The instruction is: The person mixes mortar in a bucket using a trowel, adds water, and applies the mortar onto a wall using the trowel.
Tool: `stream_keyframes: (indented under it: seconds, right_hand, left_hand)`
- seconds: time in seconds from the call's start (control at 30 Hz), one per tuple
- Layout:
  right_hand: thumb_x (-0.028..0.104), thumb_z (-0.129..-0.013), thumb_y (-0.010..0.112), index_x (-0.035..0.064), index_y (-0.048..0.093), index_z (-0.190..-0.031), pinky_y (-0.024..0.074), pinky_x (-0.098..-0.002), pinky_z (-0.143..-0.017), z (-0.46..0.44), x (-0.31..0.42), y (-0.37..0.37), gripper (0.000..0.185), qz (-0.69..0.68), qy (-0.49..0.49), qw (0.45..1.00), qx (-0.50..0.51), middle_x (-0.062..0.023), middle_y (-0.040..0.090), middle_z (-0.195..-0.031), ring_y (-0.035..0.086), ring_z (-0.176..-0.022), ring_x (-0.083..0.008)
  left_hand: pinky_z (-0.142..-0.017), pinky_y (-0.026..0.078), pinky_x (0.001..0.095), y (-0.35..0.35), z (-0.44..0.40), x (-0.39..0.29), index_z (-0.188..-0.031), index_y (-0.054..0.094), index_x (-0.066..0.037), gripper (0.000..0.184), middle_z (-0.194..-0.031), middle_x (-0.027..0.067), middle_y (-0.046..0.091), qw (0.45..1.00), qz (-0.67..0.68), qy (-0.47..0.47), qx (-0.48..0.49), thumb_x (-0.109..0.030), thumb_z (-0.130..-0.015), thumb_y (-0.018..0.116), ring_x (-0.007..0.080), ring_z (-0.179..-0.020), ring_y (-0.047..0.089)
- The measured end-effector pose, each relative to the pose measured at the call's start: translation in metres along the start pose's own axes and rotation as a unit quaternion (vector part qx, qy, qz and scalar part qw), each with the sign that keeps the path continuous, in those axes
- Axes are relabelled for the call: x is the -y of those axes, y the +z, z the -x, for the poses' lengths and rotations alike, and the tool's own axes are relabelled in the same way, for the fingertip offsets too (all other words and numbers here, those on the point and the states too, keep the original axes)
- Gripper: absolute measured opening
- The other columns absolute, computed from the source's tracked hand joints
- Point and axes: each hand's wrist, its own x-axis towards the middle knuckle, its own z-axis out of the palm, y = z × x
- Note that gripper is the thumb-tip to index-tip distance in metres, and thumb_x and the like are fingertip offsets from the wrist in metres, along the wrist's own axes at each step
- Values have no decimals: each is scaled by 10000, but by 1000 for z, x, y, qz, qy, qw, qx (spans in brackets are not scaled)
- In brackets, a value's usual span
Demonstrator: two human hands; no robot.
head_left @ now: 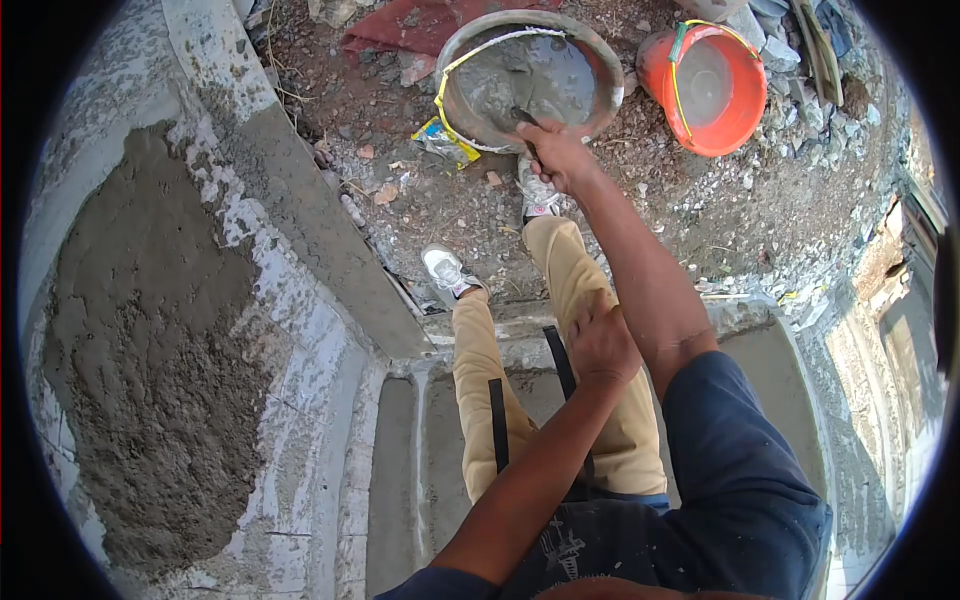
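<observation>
My right hand [562,157] reaches down over the near rim of a wide bucket [612,75] of wet grey mortar [520,75]. Its fingers are wrapped around the handle of a trowel [524,117], whose blade is sunk in the mortar and mostly hidden. A yellow-and-white bail handle lies along the bucket's left and far side. My left hand [604,343] rests on my right leg [571,258] near the knee, fingers laid over the tan trouser cloth, with nothing in it.
An orange bucket [745,105] with greyish liquid stands to the right. Wet mortar covers part of the concrete slab [160,370] at left. A blue-and-yellow wrapper [446,143], red cloth [420,28] and rubble lie on the ground. A raised concrete edge [325,240] runs beside my feet.
</observation>
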Motion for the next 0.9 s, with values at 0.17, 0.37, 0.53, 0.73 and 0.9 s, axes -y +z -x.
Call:
stream_keyframes:
  seconds: [0.17, 0.37, 0.53, 0.73, 0.9]
  right_hand:
    - [355, -972, 658, 182, 582, -1074, 385, -295, -431, -13, 8, 43, 214, -495, 146, 853, 73, -3, 571, -697, 518, -500, -117]
    - [338, -948, 656, 85, 569, -1262, 528, -404, -563, 76, 10, -45, 413, 104, -13, 993, 49, -91, 654, -773, 654, -612, -225]
    - [256, -927, 567, 39, 609, -1189, 556, -524, -857, 90, 24, -109, 342, 559, -136, 791, -209, -256, 721, -1017, 709, -958, -429]
    - [157, -967, 463, 22, 625, -1137, 572, -500, -872, -40, 28, -46, 271, 565, -109, 798, -178, -238, 729, -1031, 721, -984, -392]
    - [101, -968, 470, 26, 608, -1164, 577, -497, -842, 26, 25, -50, 251, 617, -115, 770, -114, -209, 737, -1009, 723, -970, -395]
  left_hand:
    - [-1013, 417, 470, 46, 10, 81, -1220, 644, -70, 386, -1311, 115, 608, 989, -126, 76, -28, -315, -929, 578, 359, -1308, 489]
    - [-1085, 392, 485, -16, -1, -5, -1195, 706, -132, 457, -1452, 103, 527, 958, -282, 28, 46, -410, -834, 668, 373, -1324, 480]
    - [-1111, 377, 485, -14, 2, 0, -1138, 751, -140, 431, -1470, 111, 531, 963, -267, 20, 38, -405, -804, 691, 382, -1315, 492]
    - [-1096, 387, 479, -11, 3, 7, -1135, 749, -124, 434, -1456, 120, 537, 965, -256, 50, 28, -399, -806, 685, 387, -1305, 504]
    - [-1092, 392, 478, -11, 7, 5, -1124, 753, -128, 422, -1449, 116, 537, 963, -265, 49, 28, -397, -806, 686, 389, -1311, 499]
